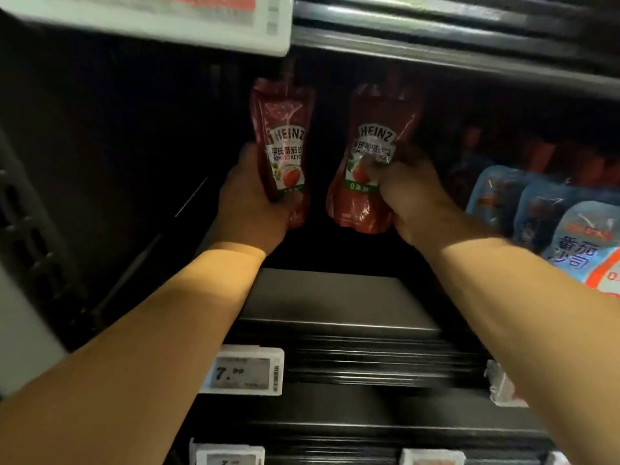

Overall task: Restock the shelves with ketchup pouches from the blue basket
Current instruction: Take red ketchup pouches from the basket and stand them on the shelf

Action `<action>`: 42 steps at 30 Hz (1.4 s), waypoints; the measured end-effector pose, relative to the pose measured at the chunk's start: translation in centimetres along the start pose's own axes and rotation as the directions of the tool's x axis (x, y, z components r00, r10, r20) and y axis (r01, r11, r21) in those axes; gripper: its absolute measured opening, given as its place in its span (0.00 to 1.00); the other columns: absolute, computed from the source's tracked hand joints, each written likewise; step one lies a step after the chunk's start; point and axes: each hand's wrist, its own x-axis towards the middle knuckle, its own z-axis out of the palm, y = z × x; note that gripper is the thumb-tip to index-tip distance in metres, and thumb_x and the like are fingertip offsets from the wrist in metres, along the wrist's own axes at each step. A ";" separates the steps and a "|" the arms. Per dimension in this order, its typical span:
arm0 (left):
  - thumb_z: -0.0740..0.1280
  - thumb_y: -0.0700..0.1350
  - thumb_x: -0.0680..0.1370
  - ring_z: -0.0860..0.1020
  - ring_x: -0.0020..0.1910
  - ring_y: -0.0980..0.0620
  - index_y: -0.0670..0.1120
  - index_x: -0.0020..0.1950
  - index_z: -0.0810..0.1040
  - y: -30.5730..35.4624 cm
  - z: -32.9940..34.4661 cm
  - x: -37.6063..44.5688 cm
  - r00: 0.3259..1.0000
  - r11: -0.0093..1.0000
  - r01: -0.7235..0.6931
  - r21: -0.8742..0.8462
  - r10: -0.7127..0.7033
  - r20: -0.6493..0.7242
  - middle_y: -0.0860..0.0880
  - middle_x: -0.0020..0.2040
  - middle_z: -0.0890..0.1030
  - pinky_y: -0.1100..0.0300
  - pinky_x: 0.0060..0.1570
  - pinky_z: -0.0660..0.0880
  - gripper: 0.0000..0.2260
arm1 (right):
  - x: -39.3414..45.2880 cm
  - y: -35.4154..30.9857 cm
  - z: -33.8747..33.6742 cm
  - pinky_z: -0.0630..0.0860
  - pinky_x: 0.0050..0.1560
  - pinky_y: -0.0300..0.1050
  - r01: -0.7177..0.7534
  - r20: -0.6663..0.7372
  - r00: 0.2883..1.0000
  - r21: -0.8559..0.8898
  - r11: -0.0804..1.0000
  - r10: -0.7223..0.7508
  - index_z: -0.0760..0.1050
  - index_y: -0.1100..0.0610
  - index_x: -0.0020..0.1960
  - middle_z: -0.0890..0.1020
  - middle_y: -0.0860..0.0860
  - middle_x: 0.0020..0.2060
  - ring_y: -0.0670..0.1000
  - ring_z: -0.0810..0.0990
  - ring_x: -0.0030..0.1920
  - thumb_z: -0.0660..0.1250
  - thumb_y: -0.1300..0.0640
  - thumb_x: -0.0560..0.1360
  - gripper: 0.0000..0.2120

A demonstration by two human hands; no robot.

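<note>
Both hands, L (250,199) & R (411,199), each grip a ketchup pouch (285,142); blue pouches (543,216) just right.

Two arms reach forward into a shelf bay. The left hand (250,199) grips a ketchup pouch (284,142) upright on the left; the right hand (407,199) grips a second ketchup pouch (367,156) upright just to its right, the two pouches side by side and apart. Both are held above the shelf board (322,297). To the right, rows of other pouches (550,216) stand on the same shelf. A price tag (245,370) hangs on the shelf's front edge, below the left forearm. Another shelf edge (453,45) runs overhead.
</note>
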 end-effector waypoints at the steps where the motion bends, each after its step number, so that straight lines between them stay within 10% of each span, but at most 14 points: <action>1: 0.76 0.42 0.74 0.76 0.55 0.63 0.55 0.68 0.69 0.0 0.0 0.1 1.000 1.000 0.004 0.013 -0.004 -0.011 0.59 0.60 0.78 0.75 0.44 0.66 0.27 | 0.9 0.6 0.5 0.84 0.47 0.49 0.007 -0.010 1.000 0.021 1.000 -0.007 0.76 0.55 0.65 0.85 0.51 0.53 0.50 0.86 0.49 0.71 0.63 0.77 0.17; 9: 0.78 0.43 0.72 0.76 0.64 0.51 0.51 0.76 0.63 0.5 0.2 0.1 0.994 0.998 0.009 0.059 -0.002 -0.110 0.47 0.67 0.74 0.52 0.64 0.75 0.37 | 6.8 3.7 3.6 0.83 0.51 0.50 0.194 -0.093 0.977 0.033 0.980 -0.191 0.75 0.49 0.64 0.85 0.47 0.50 0.49 0.85 0.50 0.70 0.60 0.71 0.22; 12: 0.77 0.42 0.72 0.76 0.64 0.49 0.50 0.76 0.63 0.1 0.5 0.4 0.993 0.996 0.016 0.091 -0.005 -0.114 0.46 0.67 0.74 0.47 0.63 0.76 0.37 | 8.4 4.4 4.3 0.78 0.62 0.50 0.245 -0.137 0.956 -0.108 0.963 -0.259 0.69 0.50 0.73 0.82 0.50 0.61 0.51 0.81 0.58 0.71 0.42 0.66 0.37; 15: 0.76 0.45 0.74 0.76 0.64 0.48 0.51 0.77 0.61 0.0 0.9 0.8 0.994 0.989 0.016 0.147 0.000 -0.112 0.47 0.68 0.73 0.45 0.62 0.77 0.36 | 9.6 5.1 4.2 0.70 0.51 0.23 0.297 -0.137 0.931 -0.255 0.920 -0.339 0.63 0.51 0.76 0.79 0.44 0.60 0.37 0.76 0.52 0.77 0.33 0.58 0.52; 18: 0.76 0.47 0.73 0.77 0.64 0.48 0.56 0.78 0.57 0.0 0.9 0.5 0.996 0.984 0.022 0.174 -0.006 -0.090 0.48 0.68 0.73 0.45 0.61 0.77 0.39 | 10.7 5.4 3.7 0.66 0.63 0.35 0.252 -0.107 0.940 -0.425 0.870 -0.325 0.48 0.54 0.81 0.72 0.52 0.72 0.49 0.74 0.65 0.80 0.39 0.62 0.61; 29: 0.67 0.52 0.80 0.71 0.71 0.37 0.50 0.80 0.50 -0.7 8.2 7.3 0.986 0.910 0.149 0.387 -0.166 0.010 0.40 0.76 0.66 0.45 0.69 0.70 0.36 | 12.0 6.6 2.6 0.62 0.76 0.53 0.223 -0.133 0.942 -0.435 0.872 -0.308 0.39 0.51 0.82 0.61 0.55 0.79 0.59 0.64 0.76 0.72 0.41 0.72 0.53; 42: 0.68 0.46 0.79 0.77 0.65 0.44 0.52 0.74 0.70 -1.8 8.4 8.0 0.995 0.965 0.089 0.247 -0.099 0.031 0.46 0.66 0.78 0.61 0.57 0.69 0.23 | 12.2 6.6 3.5 0.70 0.63 0.51 0.112 -0.047 0.984 -0.593 0.797 -0.173 0.37 0.50 0.81 0.66 0.59 0.75 0.62 0.72 0.70 0.55 0.34 0.80 0.41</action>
